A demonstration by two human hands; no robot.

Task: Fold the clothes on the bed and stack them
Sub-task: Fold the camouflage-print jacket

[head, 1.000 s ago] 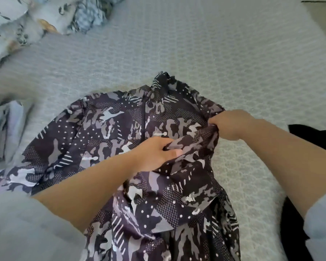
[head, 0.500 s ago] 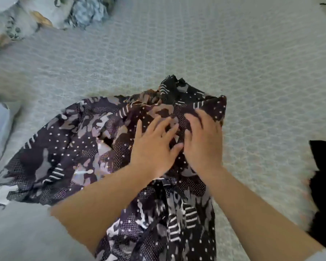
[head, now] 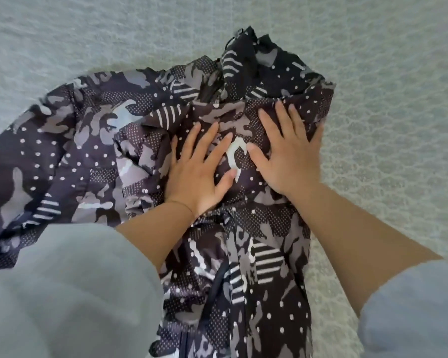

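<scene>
A dark camouflage-patterned jacket (head: 93, 151) with white dots and stripes lies spread on the bed (head: 386, 73). Its right sleeve is folded in over the chest. My left hand (head: 197, 171) lies flat on the folded part with its fingers spread. Beside it, my right hand (head: 287, 153) presses flat on the same fold near the jacket's right edge. The jacket's left sleeve stretches out toward the left edge of the view. The collar points away from me.
The bed's pale quilted cover (head: 62, 34) surrounds the jacket on the far side and on the right. My light grey sleeves (head: 62, 293) fill the lower corners and hide the jacket's near left part.
One second ago both hands gripped the right sleeve and carried it inward. Now both lie flat on the folded sleeve. The view has moved closer and the far pile of clothes has left it.
</scene>
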